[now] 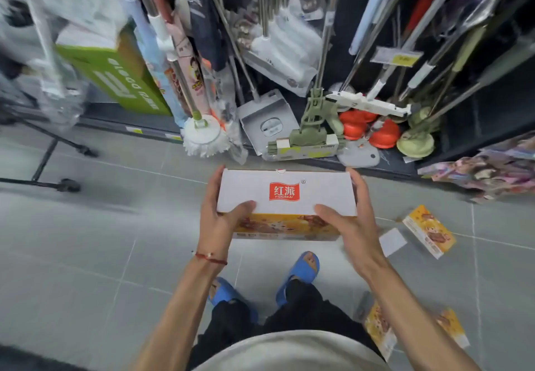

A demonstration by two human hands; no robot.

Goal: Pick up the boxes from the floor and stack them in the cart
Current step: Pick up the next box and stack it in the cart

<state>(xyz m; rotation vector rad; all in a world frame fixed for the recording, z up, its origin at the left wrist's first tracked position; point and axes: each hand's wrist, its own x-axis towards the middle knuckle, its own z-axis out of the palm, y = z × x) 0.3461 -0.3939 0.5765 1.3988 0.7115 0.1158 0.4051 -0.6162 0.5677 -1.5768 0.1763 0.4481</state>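
- Box (286, 194) held level, long axis left to right, above the floor (115, 240).
- Short ends gripped by left hand (215, 217) and right hand (353, 220), fingers (325, 211) wrapped round them.

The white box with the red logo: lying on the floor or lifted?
Lifted. The left hand and right hand grip the white box by its ends, thumbs on top, clear of the floor.

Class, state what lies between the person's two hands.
A white box with a red logo, held by the left hand and right hand; head view shows it.
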